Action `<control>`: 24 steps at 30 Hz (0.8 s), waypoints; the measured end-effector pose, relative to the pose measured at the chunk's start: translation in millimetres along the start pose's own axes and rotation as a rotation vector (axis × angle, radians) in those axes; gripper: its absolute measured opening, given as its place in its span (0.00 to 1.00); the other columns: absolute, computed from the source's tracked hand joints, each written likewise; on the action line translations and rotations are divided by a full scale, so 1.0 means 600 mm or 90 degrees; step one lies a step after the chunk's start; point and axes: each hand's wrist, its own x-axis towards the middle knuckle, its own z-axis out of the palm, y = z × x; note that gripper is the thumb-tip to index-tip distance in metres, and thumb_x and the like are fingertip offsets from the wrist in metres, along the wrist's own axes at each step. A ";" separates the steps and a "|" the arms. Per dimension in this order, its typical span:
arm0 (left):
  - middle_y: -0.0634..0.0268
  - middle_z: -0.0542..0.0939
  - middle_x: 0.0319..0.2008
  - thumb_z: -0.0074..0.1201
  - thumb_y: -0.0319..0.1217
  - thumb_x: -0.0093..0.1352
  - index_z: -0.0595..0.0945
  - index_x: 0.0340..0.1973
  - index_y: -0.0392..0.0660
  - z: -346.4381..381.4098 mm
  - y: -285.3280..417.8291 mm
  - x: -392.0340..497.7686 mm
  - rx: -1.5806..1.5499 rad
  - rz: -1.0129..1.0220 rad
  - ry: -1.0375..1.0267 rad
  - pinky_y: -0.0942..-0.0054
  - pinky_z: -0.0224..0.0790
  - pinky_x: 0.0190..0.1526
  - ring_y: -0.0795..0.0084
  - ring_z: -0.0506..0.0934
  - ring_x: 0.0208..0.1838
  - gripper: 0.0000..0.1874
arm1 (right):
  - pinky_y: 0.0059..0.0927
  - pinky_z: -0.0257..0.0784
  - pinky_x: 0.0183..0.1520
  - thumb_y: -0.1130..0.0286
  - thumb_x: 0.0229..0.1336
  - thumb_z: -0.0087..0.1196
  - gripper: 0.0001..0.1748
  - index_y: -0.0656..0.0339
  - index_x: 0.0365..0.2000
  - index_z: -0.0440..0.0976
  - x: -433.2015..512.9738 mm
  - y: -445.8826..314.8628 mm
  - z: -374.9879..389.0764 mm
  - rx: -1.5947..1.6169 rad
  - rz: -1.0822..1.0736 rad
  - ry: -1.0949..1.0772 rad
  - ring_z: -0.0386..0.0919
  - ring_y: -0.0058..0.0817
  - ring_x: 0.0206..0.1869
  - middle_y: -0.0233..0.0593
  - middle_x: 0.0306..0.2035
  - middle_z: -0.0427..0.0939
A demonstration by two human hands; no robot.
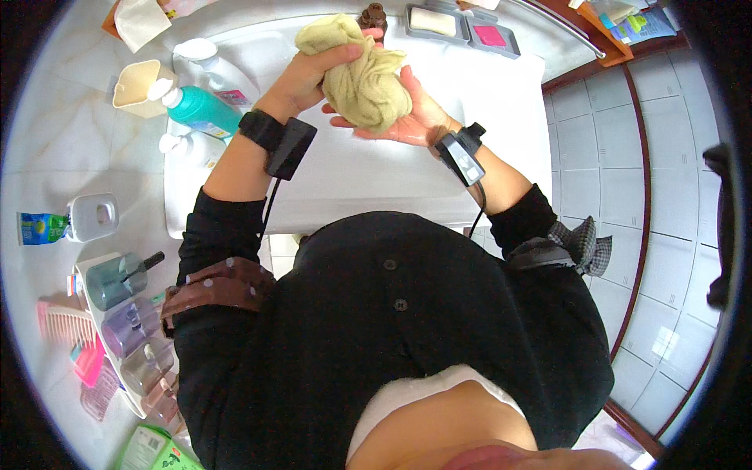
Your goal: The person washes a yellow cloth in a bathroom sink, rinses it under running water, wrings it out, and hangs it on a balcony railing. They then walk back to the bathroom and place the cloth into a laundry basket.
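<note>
A yellow-green cloth (370,88), bunched and twisted, is in both my hands above the white washbasin (352,188). My left hand (302,76) grips its left side, with the thumb laid across the front. Palm upward, my right hand (420,117) cradles the lower right of the bundle, its fingers reaching underneath. The cloth hides parts of the fingers of both hands. Just beyond it stands the top of a dark brown faucet (373,16). Each wrist wears a strapped black device with a cable.
Pump bottles, including a teal one (202,108), stand left beside a beige cup (138,88). A soap dish (437,26) with a white bar and a pink piece lies at the back right. A rack of tumblers (117,282) and combs (70,326) hangs on the left wall.
</note>
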 end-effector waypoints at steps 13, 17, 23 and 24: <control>0.61 0.82 0.41 0.65 0.37 0.59 0.79 0.45 0.42 0.001 -0.066 0.002 0.330 -0.118 0.090 0.66 0.74 0.45 0.66 0.81 0.44 0.21 | 0.31 0.69 0.55 0.68 0.50 0.64 0.29 0.64 0.52 0.67 0.009 0.026 -0.008 -0.375 0.132 0.206 0.73 0.28 0.51 0.37 0.49 0.74; 0.60 0.82 0.43 0.65 0.34 0.57 0.78 0.46 0.40 0.002 -0.126 0.011 0.711 -0.124 0.119 0.66 0.74 0.46 0.63 0.81 0.43 0.23 | 0.33 0.69 0.54 0.69 0.48 0.65 0.27 0.63 0.50 0.69 0.031 0.094 -0.077 -0.517 0.087 0.329 0.73 0.28 0.49 0.37 0.46 0.75; 0.61 0.81 0.42 0.64 0.39 0.58 0.76 0.51 0.45 -0.005 -0.153 -0.010 0.582 -0.096 0.145 0.64 0.72 0.49 0.60 0.79 0.46 0.26 | 0.31 0.69 0.54 0.70 0.49 0.64 0.25 0.61 0.49 0.70 0.024 0.107 -0.093 -0.512 0.101 0.286 0.74 0.26 0.48 0.35 0.44 0.76; 0.63 0.80 0.44 0.64 0.41 0.59 0.75 0.53 0.46 -0.011 -0.139 -0.014 0.482 -0.130 0.111 0.65 0.71 0.50 0.62 0.78 0.48 0.28 | 0.30 0.69 0.54 0.70 0.49 0.64 0.26 0.60 0.49 0.70 0.015 0.096 -0.084 -0.454 0.094 0.269 0.73 0.26 0.48 0.34 0.44 0.75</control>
